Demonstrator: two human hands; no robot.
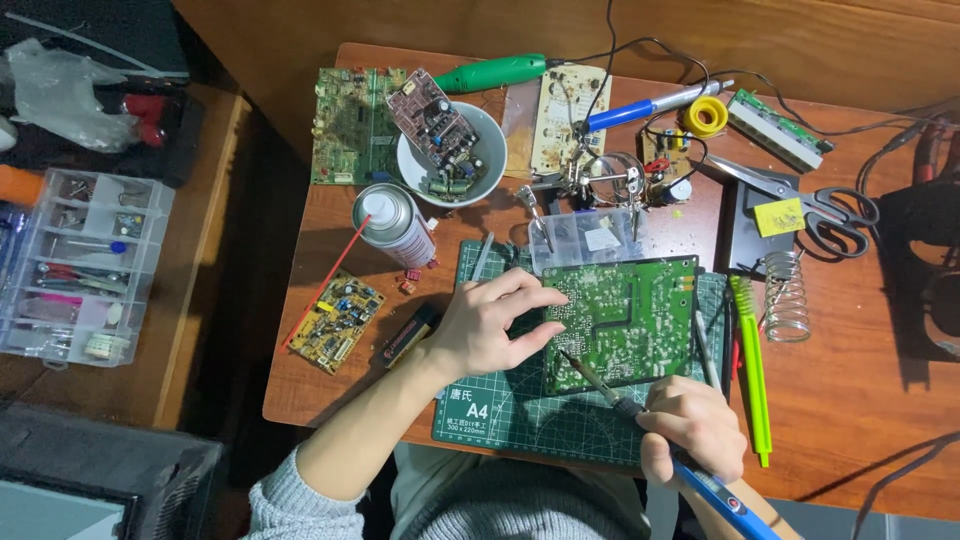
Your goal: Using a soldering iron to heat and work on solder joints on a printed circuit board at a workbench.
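A green circuit board [630, 318] lies solder side up on a green cutting mat [520, 415]. My left hand [487, 322] rests flat on the board's left edge, fingers spread over it. My right hand [690, 428] grips a blue-handled soldering iron [640, 420], its metal tip touching the board near the lower left. Thin metal tweezers [704, 350] lie just right of the board.
A spray can [395, 224], a white bowl [480, 175] with boards and parts, scissors [800, 200], a coiled iron stand [787, 297], a solder spool [706, 115] and a green tool [750, 365] crowd the wooden table. A yellow board [338, 320] lies left. A parts organizer [80, 265] sits on a side table.
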